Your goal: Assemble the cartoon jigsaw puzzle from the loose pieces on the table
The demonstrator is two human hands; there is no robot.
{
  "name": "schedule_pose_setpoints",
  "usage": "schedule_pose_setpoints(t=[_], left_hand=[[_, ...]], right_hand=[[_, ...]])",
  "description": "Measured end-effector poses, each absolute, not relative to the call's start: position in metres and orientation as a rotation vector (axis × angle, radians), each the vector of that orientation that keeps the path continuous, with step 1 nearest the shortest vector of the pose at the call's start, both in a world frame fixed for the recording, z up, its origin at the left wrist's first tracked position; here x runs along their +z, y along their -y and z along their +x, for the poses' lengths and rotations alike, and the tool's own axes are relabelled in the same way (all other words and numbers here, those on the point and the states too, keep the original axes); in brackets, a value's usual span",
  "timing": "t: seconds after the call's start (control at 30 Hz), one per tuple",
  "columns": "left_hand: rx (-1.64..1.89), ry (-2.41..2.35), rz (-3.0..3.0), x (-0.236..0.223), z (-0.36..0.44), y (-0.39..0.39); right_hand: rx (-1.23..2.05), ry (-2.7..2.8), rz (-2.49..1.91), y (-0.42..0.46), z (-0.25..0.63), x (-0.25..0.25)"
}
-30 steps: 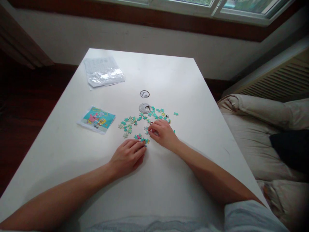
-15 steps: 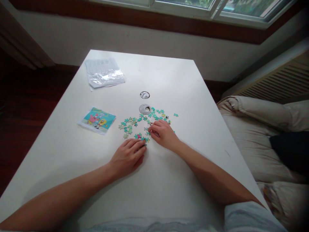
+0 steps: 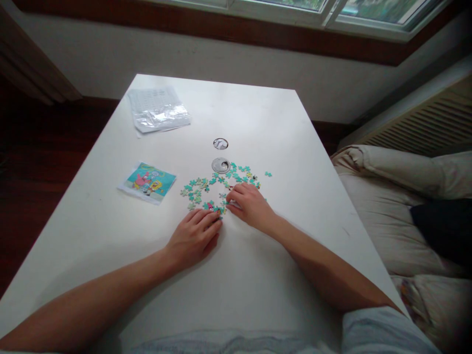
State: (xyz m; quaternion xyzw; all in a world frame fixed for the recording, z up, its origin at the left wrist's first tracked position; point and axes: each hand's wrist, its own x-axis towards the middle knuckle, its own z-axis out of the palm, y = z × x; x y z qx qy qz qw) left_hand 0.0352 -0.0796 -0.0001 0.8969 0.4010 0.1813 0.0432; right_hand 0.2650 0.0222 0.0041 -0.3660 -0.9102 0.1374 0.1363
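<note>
Many small jigsaw puzzle pieces, mostly teal and pale green, lie loose in a rough ring on the white table. My left hand rests low at the ring's near side, its fingertips closed on a few puzzle pieces, some with pink and yellow print. Just to the right, my right hand is curled with thumb and forefinger pinched at a puzzle piece, mostly hidden by the fingers. Its palm covers other pieces. Left of the ring lies a printed cartoon picture with pink and yellow figures on teal.
A clear plastic bag with papers lies at the table's far left. Two round inserts, a far one and a near one, are set in the white table. A beige cushioned seat stands to the right.
My left hand has shifted very slightly up and left along with the pieces at its fingertips. My right hand stays almost in place, its fingers moving slightly. The view has tilted a little.
</note>
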Motion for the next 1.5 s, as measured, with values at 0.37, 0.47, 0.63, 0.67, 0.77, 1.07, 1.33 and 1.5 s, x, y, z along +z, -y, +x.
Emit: schedule_pose_setpoints(t=[0.37, 0.47, 0.63, 0.67, 0.77, 1.07, 1.33, 1.5], left_hand=[[0.564, -1.212, 2.732, 0.001, 0.036, 0.078], [0.557, -1.180, 2.742, 0.001, 0.036, 0.078], [0.570, -1.179, 2.738, 0.001, 0.036, 0.079], [0.569, -1.179, 2.738, 0.001, 0.036, 0.079], [0.563, -1.176, 2.744, 0.002, 0.036, 0.079], [0.546, -1.180, 2.761, 0.002, 0.037, 0.078], [0.529, -1.184, 2.750, 0.000, 0.036, 0.078], [0.555, -1.183, 2.742, 0.002, 0.037, 0.078]], right_hand=[[0.509, 2.586, -1.023, -0.022, 0.262, 0.005], [0.526, 2.577, -0.995, -0.023, 0.263, 0.005], [0.619, 2.600, -0.902, -0.026, 0.264, 0.009], [0.630, 2.605, -0.888, -0.026, 0.264, 0.009], [0.630, 2.572, -0.910, -0.026, 0.264, 0.007], [0.516, 2.596, -0.925, -0.022, 0.258, -0.006], [0.479, 2.589, -0.977, -0.021, 0.259, -0.002], [0.523, 2.565, -0.971, -0.023, 0.259, -0.004]])
